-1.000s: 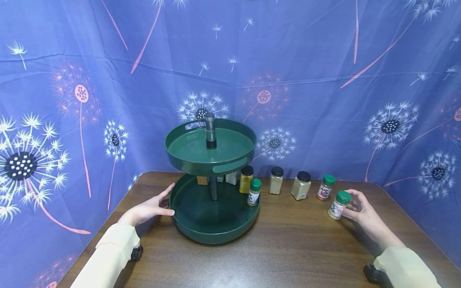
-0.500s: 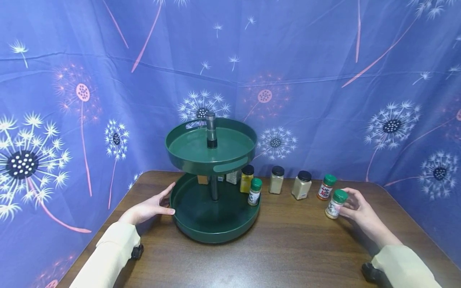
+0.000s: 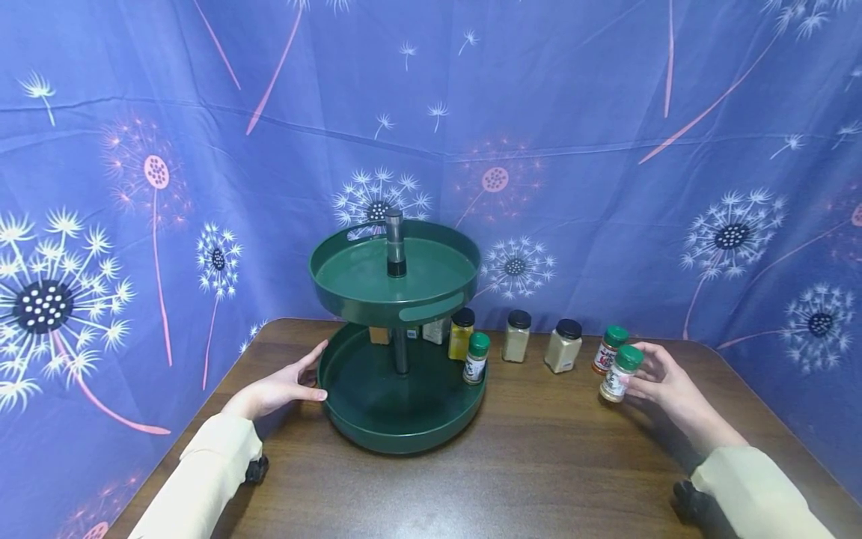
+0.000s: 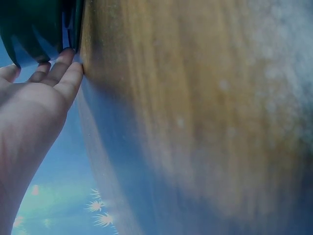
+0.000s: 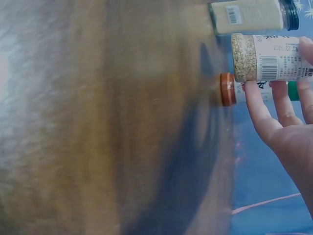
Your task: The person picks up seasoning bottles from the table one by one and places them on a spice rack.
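My right hand [image 3: 667, 385] pinches a green-lidded spice jar [image 3: 616, 382] between thumb and fingers. Pale seeds and a white label show on this jar in the right wrist view, where it looks raised off the tabletop. Right behind it is a red-brown spice jar [image 3: 601, 359] with a green lid, partly covered. On the other side, my left hand [image 3: 279, 389] rests its fingers and thumb against the rim of the green two-tier turntable's lower tray [image 3: 404, 442]. Inside that tray stand another green-lidded jar [image 3: 474, 369] and a yellow jar [image 3: 459, 344] with a black lid.
Two black-lidded jars of pale powder, one nearer the turntable [image 3: 515, 346] and one further right [image 3: 563, 354], stand along the table's back. The upper tray [image 3: 364, 281] partly hides several containers at the lower tray's rear. A blue dandelion-print cloth [image 3: 572, 187] surrounds the wooden table [image 3: 539, 464].
My right hand has carried the seed jar a little left and up in the head view, so it now overlaps the red-brown jar. The left hand and turntable look unchanged.
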`<state>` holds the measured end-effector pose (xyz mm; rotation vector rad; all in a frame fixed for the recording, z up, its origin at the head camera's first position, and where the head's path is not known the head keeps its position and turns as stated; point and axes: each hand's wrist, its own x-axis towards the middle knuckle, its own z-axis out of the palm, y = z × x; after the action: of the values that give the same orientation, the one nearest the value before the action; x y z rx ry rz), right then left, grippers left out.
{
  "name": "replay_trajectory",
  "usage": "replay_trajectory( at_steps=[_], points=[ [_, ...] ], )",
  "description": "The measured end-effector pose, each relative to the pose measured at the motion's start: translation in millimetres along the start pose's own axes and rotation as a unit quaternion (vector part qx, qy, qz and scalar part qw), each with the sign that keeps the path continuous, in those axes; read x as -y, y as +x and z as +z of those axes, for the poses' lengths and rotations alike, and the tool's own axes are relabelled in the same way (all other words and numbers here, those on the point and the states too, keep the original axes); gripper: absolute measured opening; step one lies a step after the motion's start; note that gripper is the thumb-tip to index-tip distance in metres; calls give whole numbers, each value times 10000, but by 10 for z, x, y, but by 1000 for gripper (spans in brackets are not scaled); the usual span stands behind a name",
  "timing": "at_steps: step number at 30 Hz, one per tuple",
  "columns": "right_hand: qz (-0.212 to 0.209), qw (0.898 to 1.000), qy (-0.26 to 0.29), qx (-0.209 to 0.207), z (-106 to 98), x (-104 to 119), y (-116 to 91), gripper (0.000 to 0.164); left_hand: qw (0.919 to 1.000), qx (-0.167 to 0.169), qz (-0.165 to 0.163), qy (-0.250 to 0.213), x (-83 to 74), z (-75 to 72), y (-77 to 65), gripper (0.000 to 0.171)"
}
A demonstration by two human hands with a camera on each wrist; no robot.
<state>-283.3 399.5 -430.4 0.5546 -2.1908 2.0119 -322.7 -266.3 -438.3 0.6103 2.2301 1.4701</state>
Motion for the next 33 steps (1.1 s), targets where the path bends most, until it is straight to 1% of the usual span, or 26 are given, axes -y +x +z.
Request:
replay_trajectory(
  at_steps=[1, 4, 8, 10, 11, 15, 19, 22, 24, 26, 33],
  points=[
    [32, 10000, -78, 33, 10, 23, 16, 49, 10000, 3, -1, -1, 3, -1, 1, 93],
    [37, 9999, 72, 103, 31, 76, 74, 50, 10000, 5, -14, 6, 3, -3, 3, 93],
    [12, 9996, 89, 271, 55, 156, 158, 50, 10000, 1, -62, 10, -11, 0, -3, 94],
    [-57, 9992, -34, 406, 71, 211, 198, 51, 10000, 5, -87, -2, -20, 4, -6, 94],
    [-27, 9989, -160, 429, 86, 250, 215, 51, 10000, 5, -85, 6, -21, 5, -6, 94],
    [-127, 9974, -435, 563, 136, 360, 279, 52, 9999, -6, -123, 13, -26, 7, -3, 94],
    [-100, 9971, -482, 585, 201, 431, 340, 52, 9999, -21, -110, 34, -31, 5, -5, 95],
    [-119, 9973, -330, 649, 249, 473, 384, 53, 9999, -34, -111, 66, -35, 6, -11, 94],
    [-124, 9973, -334, 644, 281, 500, 407, 52, 9999, -41, -89, 87, -36, 8, -16, 94],
    [-85, 9972, -402, 620, 316, 535, 428, 53, 9999, -53, -103, 97, -36, 12, -19, 94],
    [58, 9939, -1013, 442, 467, 650, 528, 55, 9999, -69, -96, 78, -19, 16, -12, 93]
  ],
)
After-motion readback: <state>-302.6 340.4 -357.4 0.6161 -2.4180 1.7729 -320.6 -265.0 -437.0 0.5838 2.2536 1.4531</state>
